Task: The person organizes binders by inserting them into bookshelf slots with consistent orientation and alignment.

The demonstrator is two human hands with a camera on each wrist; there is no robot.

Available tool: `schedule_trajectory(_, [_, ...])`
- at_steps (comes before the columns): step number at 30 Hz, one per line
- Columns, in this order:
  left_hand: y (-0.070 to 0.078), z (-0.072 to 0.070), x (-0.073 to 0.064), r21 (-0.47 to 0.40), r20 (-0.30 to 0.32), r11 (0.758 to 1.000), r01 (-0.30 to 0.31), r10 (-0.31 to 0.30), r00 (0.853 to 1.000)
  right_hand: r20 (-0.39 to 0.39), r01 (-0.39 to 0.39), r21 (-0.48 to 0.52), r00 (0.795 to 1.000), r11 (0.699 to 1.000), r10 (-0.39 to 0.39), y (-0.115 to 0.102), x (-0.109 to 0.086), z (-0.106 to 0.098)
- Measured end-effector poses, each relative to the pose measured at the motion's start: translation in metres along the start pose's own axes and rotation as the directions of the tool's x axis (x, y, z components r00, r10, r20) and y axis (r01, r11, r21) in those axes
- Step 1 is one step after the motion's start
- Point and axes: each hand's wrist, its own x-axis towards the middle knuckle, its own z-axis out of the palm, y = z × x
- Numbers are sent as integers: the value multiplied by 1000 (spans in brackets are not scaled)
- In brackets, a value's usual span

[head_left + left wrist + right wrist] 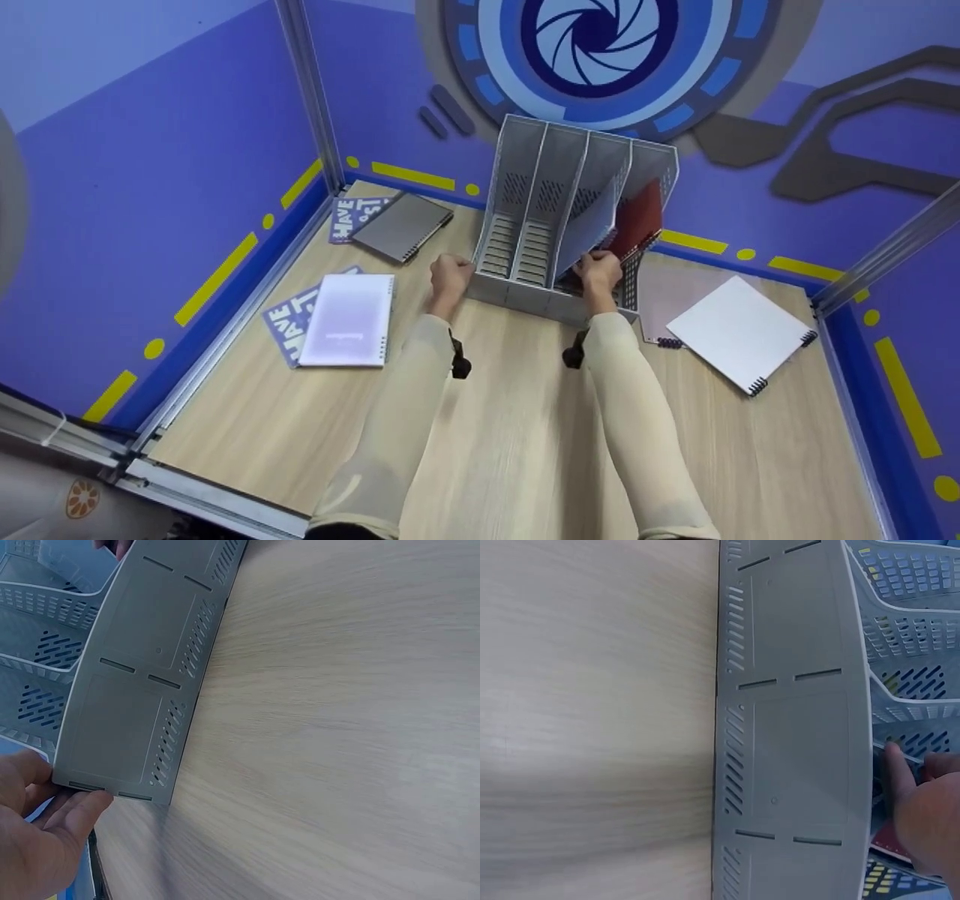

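A grey file organizer (525, 295) with several upright compartments stands near the back wall. With thumb and fingers, my left hand (450, 279) grips its front left corner; the left wrist view shows the fingertips on the organizer's edge (120, 727). A blue-grey spiral notebook (589, 229) leans in the third compartment from the left. My right hand (598, 274) reaches over the front lip and pinches the notebook's lower front corner; the fingertips are partly hidden. Just right of it, a red spiral notebook (641, 217) stands in the rightmost compartment.
On the left lie a grey notebook (401, 227) and a pale lilac notebook (346, 319), each over a purple printed booklet (285, 322). To the right, a white ring-bound notebook (739, 334) overlaps a pinkish-grey one (667, 289). Walls border the table (517, 450).
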Motion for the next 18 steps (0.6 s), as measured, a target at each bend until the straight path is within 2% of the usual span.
schedule_trajectory(4, [2, -3, 0, -3, 8, 1000, -4, 4, 1000, 103, 9, -13, 995, 1000, -7, -5, -6, -8])
schedule_trajectory(8, [3, -6, 0, -1, 2, 1000, -26, 26, 1000, 195, 26, -32, 981, 999, -19, -12, -14, -18])
schedule_trajectory(13, [2, -4, -1, 11, -7, 1000, -28, 28, 1000, 242, 71, -54, 969, 996, -56, -12, -26, -42])
schedule_trajectory(18, [2, -1, -3, 4, 14, 1000, -10, 10, 1000, 246, 137, -70, 962, 988, -116, -4, -45, -81])
